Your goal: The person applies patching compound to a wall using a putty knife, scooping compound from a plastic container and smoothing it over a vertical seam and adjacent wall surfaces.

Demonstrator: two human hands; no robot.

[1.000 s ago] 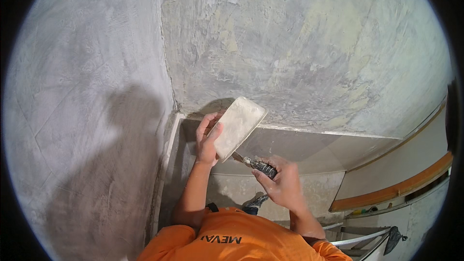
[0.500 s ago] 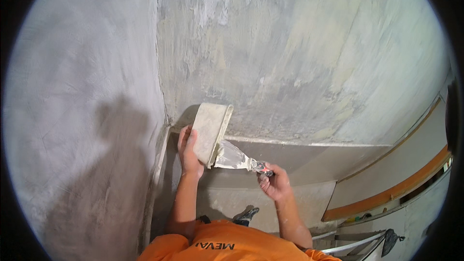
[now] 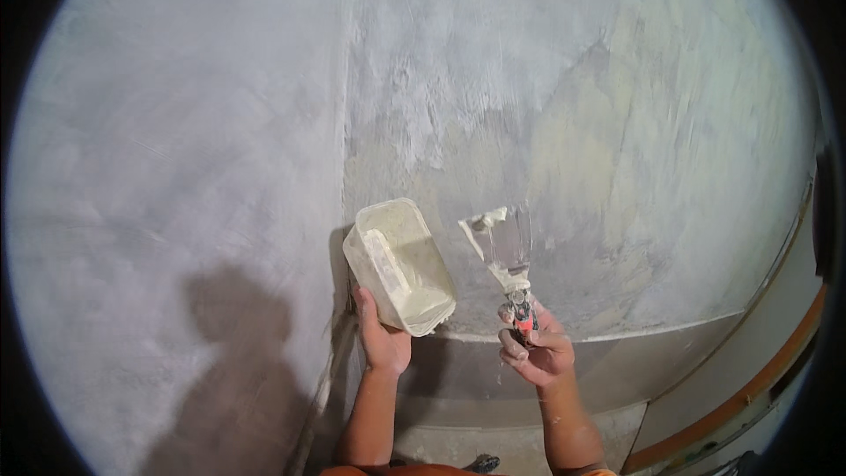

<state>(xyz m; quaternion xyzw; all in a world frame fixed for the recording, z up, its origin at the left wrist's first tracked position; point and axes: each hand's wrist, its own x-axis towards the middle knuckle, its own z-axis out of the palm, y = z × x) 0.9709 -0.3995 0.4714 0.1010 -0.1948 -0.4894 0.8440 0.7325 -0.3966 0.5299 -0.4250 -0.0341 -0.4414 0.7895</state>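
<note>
My left hand [image 3: 385, 335] grips a whitish plastic tub [image 3: 361, 257] from below and its left side. The tub is tilted with its mouth toward me, and pale filler smears its inside and rim. In my right hand [image 3: 542, 348] is a putty knife [image 3: 509, 242], held by its black and red handle with the blade pointing up. A lump of cream filler [image 3: 489, 219] clings to the blade's upper left edge, and more is caked near the handle. The blade stands apart from the tub, to its right.
Ahead is a patchily plastered wall [image 3: 582, 123], meeting a smoother grey wall [image 3: 176, 123] at a corner on the left. A ledge [image 3: 617, 332] runs along the wall's foot. A curved wooden edge [image 3: 731, 414] lies at lower right. My shadow falls on the left wall.
The putty knife has come away from the tub's rim and turned blade-up, now carrying filler. My left hand has tipped the tub so its inside shows. The view has shifted up and left.
</note>
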